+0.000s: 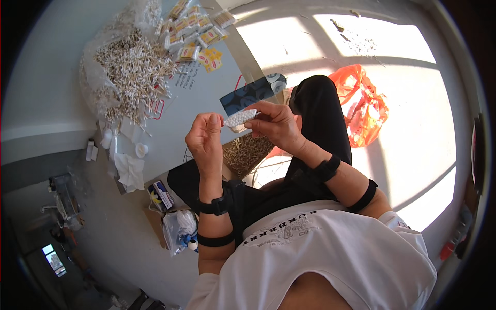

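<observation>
My right hand [281, 126] pinches a small bundle of cotton swabs [241, 119] between thumb and fingers, its packed white tips showing. My left hand [205, 142] is closed at the bundle's left end, thumb against the curled fingers; what it grips there, if anything, is too small to make out. Just below the bundle, an open cardboard box [245, 157] holds many loose swabs, brownish from above. On the grey tabletop [175, 111] at the far left, a large heap of loose cotton swabs [132, 64] spills from a clear plastic bag [95, 77].
Several small swab packs with yellow labels [188, 31] lie beyond the heap. A dark printed sheet [248, 95] lies near the table's right edge. An orange plastic bag [361, 106] sits on the sunlit floor. White paper [129, 170] and a small box [161, 195] are at lower left.
</observation>
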`<action>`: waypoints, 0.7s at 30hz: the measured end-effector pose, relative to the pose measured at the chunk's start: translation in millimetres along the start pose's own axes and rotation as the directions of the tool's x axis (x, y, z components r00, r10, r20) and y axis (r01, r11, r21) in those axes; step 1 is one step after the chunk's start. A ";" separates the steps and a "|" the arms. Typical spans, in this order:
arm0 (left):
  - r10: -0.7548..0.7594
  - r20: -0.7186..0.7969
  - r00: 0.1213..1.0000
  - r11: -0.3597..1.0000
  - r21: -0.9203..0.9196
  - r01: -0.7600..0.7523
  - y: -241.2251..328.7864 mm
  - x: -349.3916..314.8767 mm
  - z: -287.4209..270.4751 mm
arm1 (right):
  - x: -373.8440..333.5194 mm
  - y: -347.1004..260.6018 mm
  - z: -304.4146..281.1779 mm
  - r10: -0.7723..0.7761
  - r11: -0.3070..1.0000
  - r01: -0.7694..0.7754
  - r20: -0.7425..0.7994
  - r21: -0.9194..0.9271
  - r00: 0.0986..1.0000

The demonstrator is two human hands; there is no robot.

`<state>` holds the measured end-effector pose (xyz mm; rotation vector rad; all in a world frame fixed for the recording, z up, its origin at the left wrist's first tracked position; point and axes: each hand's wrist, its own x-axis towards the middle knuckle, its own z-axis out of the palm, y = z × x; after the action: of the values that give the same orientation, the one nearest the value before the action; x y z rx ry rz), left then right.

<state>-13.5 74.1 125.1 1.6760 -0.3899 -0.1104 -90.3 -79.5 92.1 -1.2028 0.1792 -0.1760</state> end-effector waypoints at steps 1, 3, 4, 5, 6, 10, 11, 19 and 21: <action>-0.034 0.037 0.999 0.999 -0.016 0.035 -1.0 -2.4 0.9 | 0.2 -0.3 -0.9 -0.005 1.000 0.005 0.002 -0.007 1.000; -0.067 0.071 0.995 0.997 -0.027 0.069 -4.5 -7.6 3.0 | 0.7 -0.2 -0.2 0.032 0.999 -0.032 -0.008 0.019 0.999; -0.067 0.134 0.989 0.990 -0.115 0.082 -7.9 -10.7 6.0 | 1.0 0.0 0.0 0.070 0.997 -0.069 -0.018 0.045 0.997; -0.061 0.195 0.979 0.974 -0.201 0.101 -11.4 -13.7 8.1 | 1.4 0.4 -0.1 0.069 0.997 -0.068 -0.018 0.046 0.997; -0.061 0.195 0.979 0.974 -0.201 0.101 -14.3 -16.4 9.0 | 2.0 1.2 -0.4 0.079 0.996 -0.077 -0.040 0.050 0.996; -0.257 0.219 0.941 0.917 -0.251 0.309 -26.4 -21.1 7.7 | 1.7 2.0 0.9 0.104 0.991 -0.098 -0.062 0.088 0.993; -0.285 0.206 0.936 0.887 -0.314 0.339 -24.8 -20.2 8.4 | 2.2 2.6 1.5 0.103 0.991 -0.097 -0.062 0.088 0.993; -0.245 0.253 0.936 0.899 -0.302 0.317 -10.7 -8.9 1.1 | 1.8 27.9 -11.2 0.231 0.882 -0.198 -0.026 0.427 0.973; -0.191 0.317 0.929 0.764 -0.546 0.343 5.3 -3.6 -1.4 | -1.2 37.0 -15.5 0.235 0.783 -0.217 0.046 0.583 0.971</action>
<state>-17.5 76.0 129.9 1.0756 -0.2538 -0.6040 -93.5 -80.3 52.2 -0.5498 0.2709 -0.0291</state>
